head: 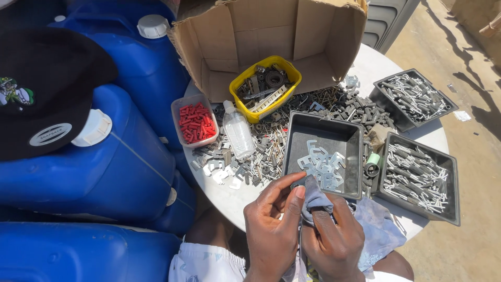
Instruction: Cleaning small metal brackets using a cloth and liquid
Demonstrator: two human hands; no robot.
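1. Left hand (pixel 271 230): bare, no glove, no ring or watch visible.
2. Right hand (pixel 334 243): bare, likewise unadorned.
3. Shorts (pixel 206 263): white, faint pale-blue print, creased.
4. No sleeves reach the wrists.

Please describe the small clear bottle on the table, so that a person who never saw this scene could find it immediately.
Start at the open cardboard box at the back of the round white table. In front of it, between the yellow tub and the tub of red pieces, lies the bottle. It alone is transparent, lying on grey metal parts.
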